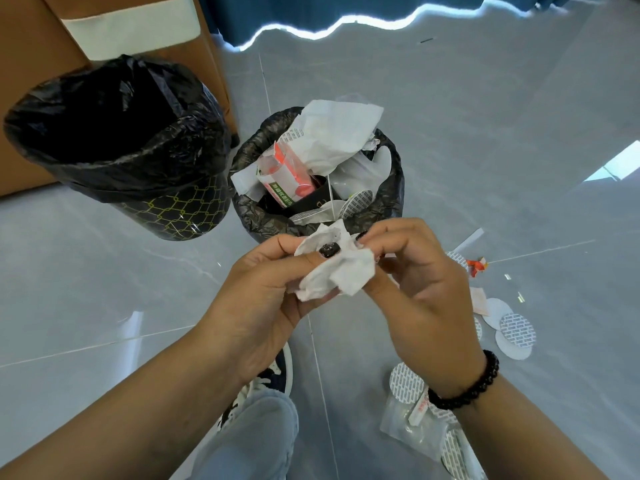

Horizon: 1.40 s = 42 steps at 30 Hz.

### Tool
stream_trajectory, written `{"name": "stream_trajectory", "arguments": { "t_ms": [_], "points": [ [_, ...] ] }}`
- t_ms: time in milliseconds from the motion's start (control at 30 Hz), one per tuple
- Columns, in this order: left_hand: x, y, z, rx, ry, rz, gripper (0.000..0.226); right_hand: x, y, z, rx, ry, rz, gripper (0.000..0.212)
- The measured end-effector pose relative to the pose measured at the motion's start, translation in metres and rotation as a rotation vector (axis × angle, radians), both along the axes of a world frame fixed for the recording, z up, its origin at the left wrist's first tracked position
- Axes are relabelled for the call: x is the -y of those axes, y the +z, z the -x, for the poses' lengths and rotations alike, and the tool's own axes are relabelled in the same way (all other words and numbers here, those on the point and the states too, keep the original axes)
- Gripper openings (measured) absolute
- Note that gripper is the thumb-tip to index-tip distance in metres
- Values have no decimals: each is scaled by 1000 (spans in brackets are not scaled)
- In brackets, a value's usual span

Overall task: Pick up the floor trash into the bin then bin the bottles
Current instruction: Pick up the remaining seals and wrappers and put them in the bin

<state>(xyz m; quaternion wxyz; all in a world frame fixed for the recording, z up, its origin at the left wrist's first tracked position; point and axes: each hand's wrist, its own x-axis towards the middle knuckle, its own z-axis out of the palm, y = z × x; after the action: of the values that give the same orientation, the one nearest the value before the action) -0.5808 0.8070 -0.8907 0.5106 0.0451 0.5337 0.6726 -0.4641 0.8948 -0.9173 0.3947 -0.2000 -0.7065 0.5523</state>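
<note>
A crumpled white tissue is held just in front of the small black-lined bin. My left hand grips the tissue, its thumb pressed across the top. My right hand, with a black bead bracelet on the wrist, pinches the tissue's right edge. The small bin is stuffed with white paper, plastic wrappers and an orange-and-white package. A larger bin with a black liner stands to the left, its inside dark. No bottles are visible.
Round white foil seals and paper scraps lie on the grey tiles at right. A clear plastic bag with more seals lies at lower right. A brown cabinet stands behind the large bin. My shoe shows below my hands.
</note>
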Motion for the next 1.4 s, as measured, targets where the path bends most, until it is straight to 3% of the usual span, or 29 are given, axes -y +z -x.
{"name": "stream_trajectory", "arguments": {
  "t_ms": [133,233,433,533,667,800,967,1133,1400],
  "points": [
    [0,4,1,-60,-26,-5,25,-4,18,2,-7,-20,407,10],
    [1,8,6,-189,-37,-41,7,-4,24,5,-3,-14,583,9],
    [5,11,6,-443,-213,-5,24,-11,16,7,67,-281,423,14],
    [1,7,1,-554,-145,46,31,-11,10,6,104,-276,453,13],
    [3,-5,6,-630,-61,150,21,-8,0,7,213,-211,494,23],
    [6,-6,27,-875,60,218,24,-24,-4,2,410,-200,446,36],
    [-12,3,68,-1355,147,212,22,-55,-1,-20,463,-309,387,32],
    [-28,-29,76,-1691,-107,368,24,-66,-4,-28,482,-345,417,35],
    [-12,-47,72,-1887,-362,379,51,-71,-43,-29,584,-290,289,37]
  ]
}}
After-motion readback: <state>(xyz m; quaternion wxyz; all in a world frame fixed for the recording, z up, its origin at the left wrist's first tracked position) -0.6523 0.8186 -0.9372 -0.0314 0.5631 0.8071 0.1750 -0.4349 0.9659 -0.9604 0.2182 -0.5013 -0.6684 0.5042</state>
